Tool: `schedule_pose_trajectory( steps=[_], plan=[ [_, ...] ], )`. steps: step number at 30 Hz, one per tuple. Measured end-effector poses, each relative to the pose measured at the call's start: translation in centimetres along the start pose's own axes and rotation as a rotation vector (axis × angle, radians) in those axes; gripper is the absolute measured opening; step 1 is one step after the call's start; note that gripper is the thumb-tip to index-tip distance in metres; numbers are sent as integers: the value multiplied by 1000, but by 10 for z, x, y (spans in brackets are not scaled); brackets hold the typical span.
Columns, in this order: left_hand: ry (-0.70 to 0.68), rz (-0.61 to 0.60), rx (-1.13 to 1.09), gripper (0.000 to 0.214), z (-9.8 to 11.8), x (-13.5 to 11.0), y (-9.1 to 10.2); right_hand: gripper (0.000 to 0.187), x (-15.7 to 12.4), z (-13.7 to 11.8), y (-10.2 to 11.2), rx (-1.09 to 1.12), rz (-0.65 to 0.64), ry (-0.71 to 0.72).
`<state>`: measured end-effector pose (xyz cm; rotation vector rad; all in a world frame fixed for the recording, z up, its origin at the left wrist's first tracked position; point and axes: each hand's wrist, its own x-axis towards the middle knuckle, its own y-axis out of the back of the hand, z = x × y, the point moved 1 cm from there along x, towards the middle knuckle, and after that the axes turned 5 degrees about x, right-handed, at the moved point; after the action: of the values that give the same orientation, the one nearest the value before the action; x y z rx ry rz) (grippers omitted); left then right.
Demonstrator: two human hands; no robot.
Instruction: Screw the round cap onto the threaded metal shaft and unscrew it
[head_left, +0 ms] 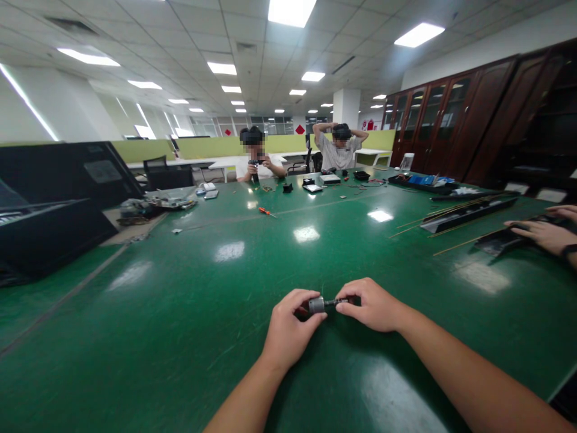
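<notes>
Seen from the wearer's head: 2 bare hands meet low in the centre, just above a glossy green desk (180,313). The left hand (288,328) pinches a small grey metal cylinder (316,304), its fingers (311,319) clenched round the barrel. The right hand (372,307) grips the dark shaft (336,302) that sticks out of the cylinder's end, fingertips closed on it. The part sits between the 2 hands, held clear of the desk or barely above it; which one cannot be told.

It looks rigid, smooth and light enough for fingertips alone, probably slippery on its polished barrel. The barrel seems the surest place to hold; the thin shaft offers less grip.

The desk is hard and shiny and reflects the ceiling lights (291,11). An orange screwdriver (267,211) lies well away. At the right edge a co-worker's hand (543,233) rests on a black part, near long black rails (469,214). Black cases (49,222) stand at the left. 2 people (255,159) sit at the far end, in an open office with dark wooden cabinets (451,120).
</notes>
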<state>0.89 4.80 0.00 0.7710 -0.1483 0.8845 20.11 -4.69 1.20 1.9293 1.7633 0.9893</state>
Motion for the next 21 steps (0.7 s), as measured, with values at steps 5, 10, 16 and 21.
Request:
schedule_pose_trajectory(
  steps=[5, 10, 16, 21],
  plan=[
    [3, 12, 3, 29, 2, 0, 1, 16, 0, -1, 1, 0, -6, -8],
    [-1, 20, 9, 29, 0, 0, 0, 16, -1, -1, 3, -8, -5, -13],
    [6, 18, 4, 30, -3, 0, -1, 16, -1, 0, 5, -12, 1, -13],
    [22, 14, 2, 29, -3, 0, 0, 16, -1, 1, 6, -19, 10, -10]
  ],
)
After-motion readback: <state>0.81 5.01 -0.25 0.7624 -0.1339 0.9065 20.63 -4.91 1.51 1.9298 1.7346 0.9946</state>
